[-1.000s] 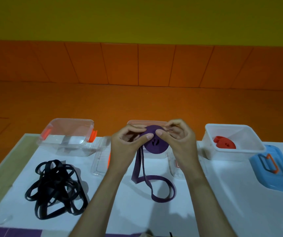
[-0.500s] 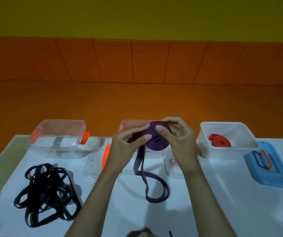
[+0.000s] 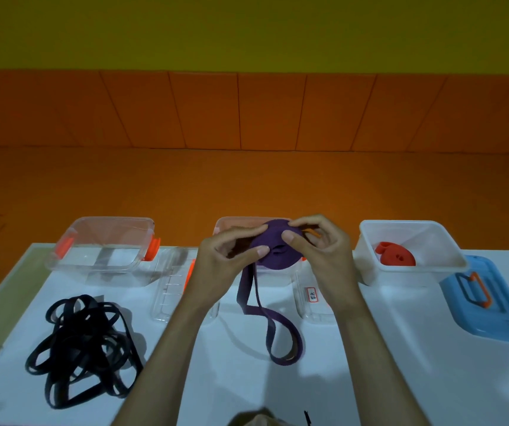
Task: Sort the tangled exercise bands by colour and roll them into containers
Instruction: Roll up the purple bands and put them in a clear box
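Pinched between the curled fingers of left hand point(image 3: 222, 265) and right hand point(image 3: 320, 256), same grip as half a second ago: purple band roll point(image 3: 273, 256), just above the middle clear container point(image 3: 225, 224), contents hidden. Loose tail point(image 3: 284, 342) still looping onto the table point(image 3: 370, 364). Inside the white container point(image 3: 413, 224): rolled red band point(image 3: 396, 256). Further left, left clear container point(image 3: 108, 219); in front of it, tangled black bands point(image 3: 84, 348).

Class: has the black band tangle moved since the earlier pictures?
No. The black band tangle lies as before, in front of the left clear container.
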### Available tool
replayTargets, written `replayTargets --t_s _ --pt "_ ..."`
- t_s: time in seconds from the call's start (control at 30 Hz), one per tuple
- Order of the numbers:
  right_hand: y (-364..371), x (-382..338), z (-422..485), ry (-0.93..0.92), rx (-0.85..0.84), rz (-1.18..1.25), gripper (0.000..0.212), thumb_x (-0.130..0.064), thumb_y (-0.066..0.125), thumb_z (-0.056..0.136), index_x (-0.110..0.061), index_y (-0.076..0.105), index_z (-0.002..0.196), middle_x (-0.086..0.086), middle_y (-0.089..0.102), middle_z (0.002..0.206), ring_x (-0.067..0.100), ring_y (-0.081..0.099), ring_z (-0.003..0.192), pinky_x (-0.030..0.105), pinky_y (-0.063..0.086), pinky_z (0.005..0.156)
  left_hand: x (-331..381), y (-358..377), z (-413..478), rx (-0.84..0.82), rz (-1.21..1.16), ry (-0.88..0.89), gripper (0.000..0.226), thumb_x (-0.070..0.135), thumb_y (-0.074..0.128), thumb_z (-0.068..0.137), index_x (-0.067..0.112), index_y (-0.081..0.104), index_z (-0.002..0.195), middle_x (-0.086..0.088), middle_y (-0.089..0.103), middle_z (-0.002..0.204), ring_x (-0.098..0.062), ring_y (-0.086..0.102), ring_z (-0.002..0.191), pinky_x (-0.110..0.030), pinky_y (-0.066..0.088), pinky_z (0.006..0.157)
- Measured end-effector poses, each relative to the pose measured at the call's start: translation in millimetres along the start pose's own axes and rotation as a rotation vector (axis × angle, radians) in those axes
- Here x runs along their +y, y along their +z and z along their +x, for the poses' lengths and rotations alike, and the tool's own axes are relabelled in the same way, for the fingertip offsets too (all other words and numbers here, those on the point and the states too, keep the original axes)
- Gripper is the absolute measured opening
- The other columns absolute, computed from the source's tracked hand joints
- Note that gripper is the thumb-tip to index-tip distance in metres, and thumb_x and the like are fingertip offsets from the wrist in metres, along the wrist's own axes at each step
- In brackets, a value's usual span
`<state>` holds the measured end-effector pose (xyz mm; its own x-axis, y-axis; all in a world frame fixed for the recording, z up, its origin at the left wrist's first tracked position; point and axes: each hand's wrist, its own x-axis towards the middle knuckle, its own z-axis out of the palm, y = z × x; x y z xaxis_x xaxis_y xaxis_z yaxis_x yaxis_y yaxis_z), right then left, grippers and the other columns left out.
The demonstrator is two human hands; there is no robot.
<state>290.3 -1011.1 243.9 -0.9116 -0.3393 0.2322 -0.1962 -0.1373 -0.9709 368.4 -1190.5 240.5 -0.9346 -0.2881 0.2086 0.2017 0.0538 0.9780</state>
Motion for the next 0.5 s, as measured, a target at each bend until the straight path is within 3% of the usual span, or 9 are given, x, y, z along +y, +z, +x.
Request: replayTargets --t_s 0.13,0.23,0.33,0.43,0.5 --pt "-2 2 -2 0.033 -0.012 -0.020 0.020 -0.036 0.085 0.080 -0.024 0.074 0.092 0.000 0.076 0.103 0.022 0.071 0.107 0.058 0.053 0.103 3 0 -1 -0.028 0.055 0.012 0.032 0.002 0.080 0.086 0.013 0.077 0.115 0.000 0.077 0.116 -0.020 0.072 0.113 -0.040 0.060 0.096" --pt "-6 1 -2 0.007 -0.026 -0.017 0.023 -0.029 0.084 0.083 -0.013 0.070 0.092 0.004 0.074 0.096 0.025 0.072 0.098 0.050 0.058 0.089 2 2 -2 -0.005 0.061 0.018 0.032 0.003 0.083 0.084 0.013 0.075 0.114 -0.001 0.077 0.113 -0.023 0.072 0.110 -0.043 0.060 0.095" --pt "-7 -2 -4 -0.019 -0.107 -0.075 0.009 -0.017 0.077 0.094 -0.016 0.072 0.101 -0.004 0.073 0.102 0.018 0.071 0.100 0.040 0.059 0.084 3 3 -5 0.034 0.064 0.027 0.031 0.011 0.087 0.080 0.016 0.075 0.107 0.000 0.076 0.107 -0.024 0.072 0.105 -0.045 0.060 0.093" --pt "-6 -4 -4 -0.062 -0.152 -0.134 0.009 -0.011 0.075 0.095 -0.015 0.068 0.099 -0.006 0.070 0.099 0.015 0.070 0.096 0.036 0.059 0.076 4 5 -8 0.047 0.055 0.039 0.027 0.012 0.089 0.079 0.015 0.076 0.102 -0.002 0.076 0.102 -0.025 0.073 0.102 -0.043 0.061 0.088" --pt "-5 -4 -5 -0.069 -0.154 -0.156 0.017 -0.017 0.081 0.091 -0.017 0.065 0.096 -0.002 0.069 0.098 0.020 0.071 0.095 0.041 0.062 0.075 3 10 -11 0.054 0.028 0.045 0.026 0.005 0.088 0.078 0.011 0.077 0.102 -0.005 0.078 0.100 -0.024 0.074 0.100 -0.036 0.061 0.087"
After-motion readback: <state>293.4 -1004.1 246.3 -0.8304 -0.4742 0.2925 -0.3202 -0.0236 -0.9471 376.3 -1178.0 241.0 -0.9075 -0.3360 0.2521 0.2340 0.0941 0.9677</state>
